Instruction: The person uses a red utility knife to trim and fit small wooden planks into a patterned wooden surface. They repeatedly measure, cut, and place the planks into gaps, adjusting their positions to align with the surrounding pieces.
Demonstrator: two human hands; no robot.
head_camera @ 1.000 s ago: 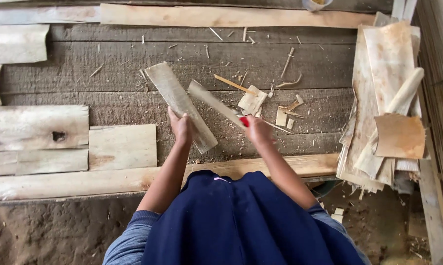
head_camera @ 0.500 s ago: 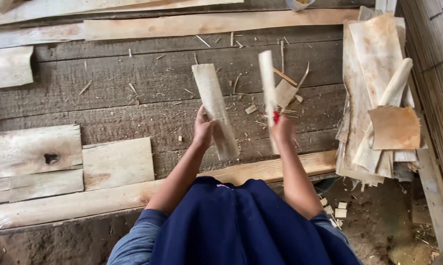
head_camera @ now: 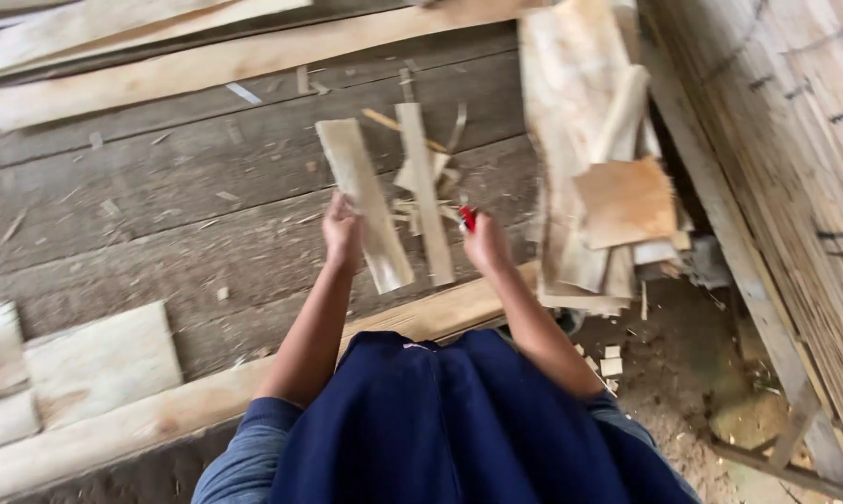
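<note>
Over the grey weathered plank workbench, going left to right: pale flat wooden offcut boards lie at the bench's near-left edge, well apart from my hands. My left hand sits near bench centre, fingers curled shut around the lower part of a wide pale thin wood strip, which tilts up and away, leaning left. Just right of it, my right hand, fingers closed, grips the base of a narrow pale wood strip held nearly upright; red shows at the fingertips, can't tell if nail or tool. The two strips are close, nearly touching low down, apart at top. Small wood chips and shavings litter the bench behind them. Bench's right end: stack of thin tan veneer sheets; beyond that, a bundled slat wall.

My judgement: keep both grips low and firm, strips flat-faced, so the edges can line up without the thin wood bowing or splitting.
</note>
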